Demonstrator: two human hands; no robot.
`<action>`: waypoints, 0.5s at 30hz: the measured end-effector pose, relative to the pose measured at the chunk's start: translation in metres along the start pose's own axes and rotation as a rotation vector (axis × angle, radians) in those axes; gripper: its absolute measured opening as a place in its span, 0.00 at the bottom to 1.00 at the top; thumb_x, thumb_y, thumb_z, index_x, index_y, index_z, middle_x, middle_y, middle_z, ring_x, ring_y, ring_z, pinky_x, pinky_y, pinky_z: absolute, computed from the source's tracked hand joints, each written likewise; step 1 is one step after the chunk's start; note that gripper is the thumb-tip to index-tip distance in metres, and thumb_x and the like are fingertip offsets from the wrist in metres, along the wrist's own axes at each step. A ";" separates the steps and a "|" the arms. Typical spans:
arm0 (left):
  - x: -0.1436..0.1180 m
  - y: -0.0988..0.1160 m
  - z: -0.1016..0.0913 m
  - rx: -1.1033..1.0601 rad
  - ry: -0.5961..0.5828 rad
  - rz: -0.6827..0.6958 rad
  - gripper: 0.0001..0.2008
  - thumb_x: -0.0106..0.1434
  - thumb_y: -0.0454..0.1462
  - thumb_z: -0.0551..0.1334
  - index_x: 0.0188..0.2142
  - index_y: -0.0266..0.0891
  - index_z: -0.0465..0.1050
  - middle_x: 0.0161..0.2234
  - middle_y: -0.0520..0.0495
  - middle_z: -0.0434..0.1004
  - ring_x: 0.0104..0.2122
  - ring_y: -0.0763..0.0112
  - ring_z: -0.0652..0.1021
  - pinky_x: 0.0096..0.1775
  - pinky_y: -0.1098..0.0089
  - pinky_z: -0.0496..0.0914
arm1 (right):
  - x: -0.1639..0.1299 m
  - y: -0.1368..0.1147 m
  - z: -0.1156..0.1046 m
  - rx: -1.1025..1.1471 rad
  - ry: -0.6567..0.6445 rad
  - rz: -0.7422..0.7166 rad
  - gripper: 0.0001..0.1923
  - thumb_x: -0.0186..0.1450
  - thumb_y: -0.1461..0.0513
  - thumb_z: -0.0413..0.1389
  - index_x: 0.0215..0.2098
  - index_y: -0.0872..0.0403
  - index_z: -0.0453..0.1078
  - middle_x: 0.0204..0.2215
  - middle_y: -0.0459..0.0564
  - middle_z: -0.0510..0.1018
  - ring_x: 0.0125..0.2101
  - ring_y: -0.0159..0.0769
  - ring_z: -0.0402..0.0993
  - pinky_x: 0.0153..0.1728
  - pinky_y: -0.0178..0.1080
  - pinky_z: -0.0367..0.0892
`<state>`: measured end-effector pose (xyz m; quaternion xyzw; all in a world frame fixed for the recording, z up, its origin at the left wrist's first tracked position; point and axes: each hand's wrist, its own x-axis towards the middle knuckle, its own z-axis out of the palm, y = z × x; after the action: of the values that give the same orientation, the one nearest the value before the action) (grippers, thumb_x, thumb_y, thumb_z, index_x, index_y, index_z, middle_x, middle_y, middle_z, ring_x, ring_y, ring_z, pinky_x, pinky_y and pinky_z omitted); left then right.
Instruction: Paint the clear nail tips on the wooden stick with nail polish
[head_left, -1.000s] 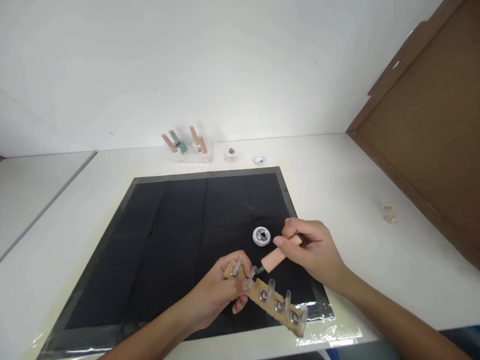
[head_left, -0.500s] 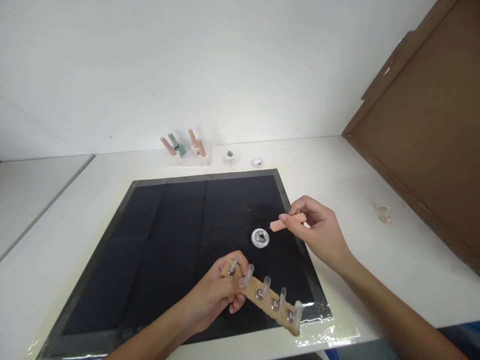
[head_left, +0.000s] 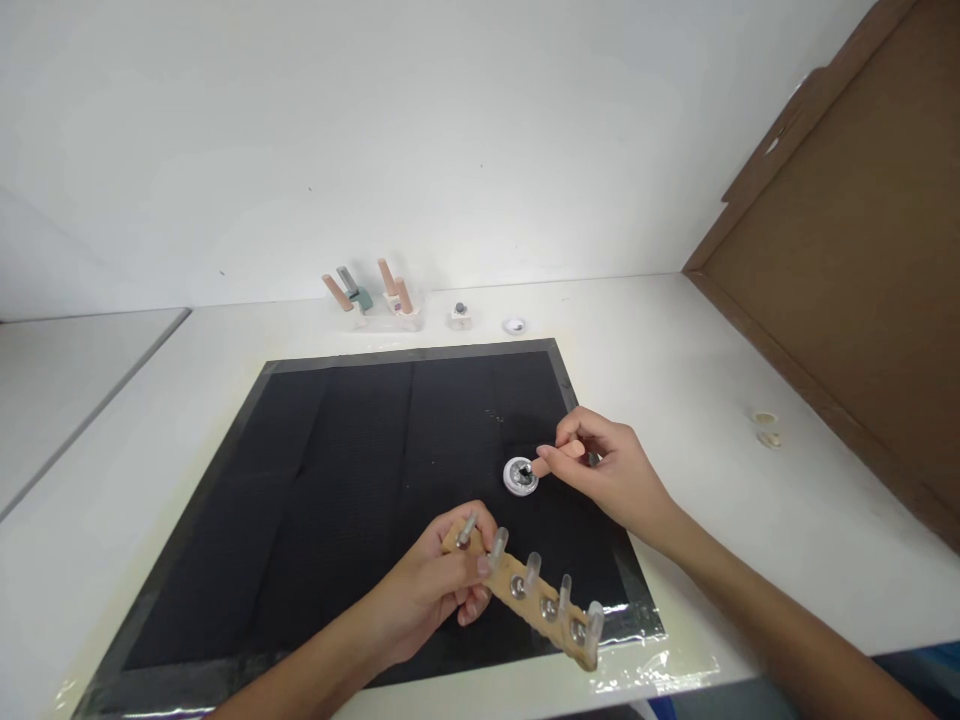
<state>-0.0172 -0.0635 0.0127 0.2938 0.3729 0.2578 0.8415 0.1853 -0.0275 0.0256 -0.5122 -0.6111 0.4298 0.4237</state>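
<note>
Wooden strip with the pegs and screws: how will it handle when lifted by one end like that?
The wooden strip looks rigid: the left hand grips only one end, yet the free end juts out straight with no sag. Probably light, since a few fingers carry it. Its clear pegs stand proud and could snag or snap.

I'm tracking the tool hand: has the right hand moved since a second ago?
Yes. The right hand, holding the pink-handled tool, went from the wooden block toward the small round dish.

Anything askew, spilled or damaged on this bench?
Nothing spilled or broken. Minor oddities: the clear film at the black mat's near right corner is wrinkled and lifting, and two small pale rings lie loose on the white tabletop near the brown board.
</note>
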 end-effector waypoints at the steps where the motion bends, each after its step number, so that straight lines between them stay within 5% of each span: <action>1: 0.000 0.000 0.000 0.000 0.001 0.001 0.15 0.47 0.38 0.67 0.24 0.39 0.60 0.16 0.59 0.59 0.15 0.85 0.58 0.17 0.82 0.51 | 0.000 0.000 0.000 -0.004 0.003 -0.002 0.11 0.59 0.62 0.56 0.24 0.51 0.57 0.15 0.39 0.64 0.22 0.34 0.71 0.22 0.34 0.58; 15: -0.001 0.001 0.001 -0.001 0.020 -0.004 0.12 0.47 0.37 0.66 0.24 0.39 0.61 0.16 0.59 0.60 0.15 0.85 0.59 0.16 0.83 0.52 | -0.001 -0.003 0.001 0.014 0.016 -0.032 0.11 0.59 0.62 0.57 0.24 0.51 0.58 0.14 0.38 0.60 0.21 0.34 0.70 0.22 0.34 0.59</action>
<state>-0.0166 -0.0639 0.0143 0.2900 0.3818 0.2591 0.8384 0.1839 -0.0288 0.0285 -0.5029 -0.6126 0.4231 0.4391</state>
